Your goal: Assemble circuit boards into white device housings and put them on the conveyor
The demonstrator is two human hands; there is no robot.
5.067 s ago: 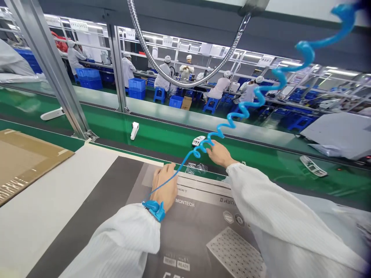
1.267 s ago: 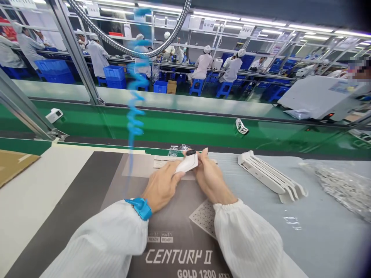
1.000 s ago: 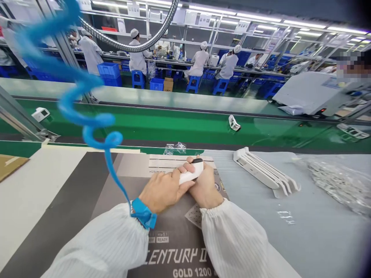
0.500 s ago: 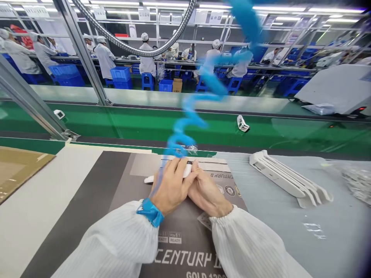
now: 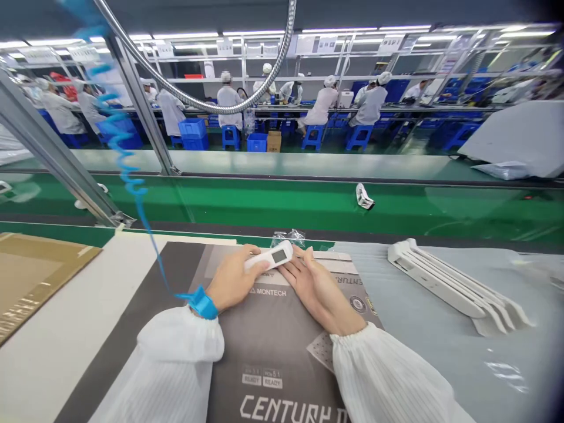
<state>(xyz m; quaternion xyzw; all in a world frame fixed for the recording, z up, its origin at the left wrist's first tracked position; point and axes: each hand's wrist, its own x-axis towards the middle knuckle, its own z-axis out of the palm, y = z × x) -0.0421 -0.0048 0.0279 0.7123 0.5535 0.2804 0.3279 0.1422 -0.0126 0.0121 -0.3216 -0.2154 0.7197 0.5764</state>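
Observation:
My left hand (image 5: 235,279), with a blue band around its wrist, grips a slim white handheld device (image 5: 275,257) with a small dark screen near its rounded end. The thumb lies along the device, whose lower end is hidden in the hand. My right hand (image 5: 319,288) is open, palm turned up and fingers stretched out beside the device's screen end; whether they touch it I cannot tell. Both hands are above a flattened dark printed carton (image 5: 268,329) marked "CENTURY II". Just beyond the device lies a crumpled clear plastic bag (image 5: 288,237).
Several long white plastic parts (image 5: 440,288) lie nested on the grey sheet (image 5: 423,364) at right. A green conveyor belt (image 5: 264,202) runs behind, carrying a small white part (image 5: 363,197). Brown cardboard (image 5: 39,276) lies left. A coiled blue cord (image 5: 127,164) leads to my left wristband.
My hands have moved apart from being clasped around the device. It now shows screen up in my left hand, while my right hand has opened. The blue cord has swung left.

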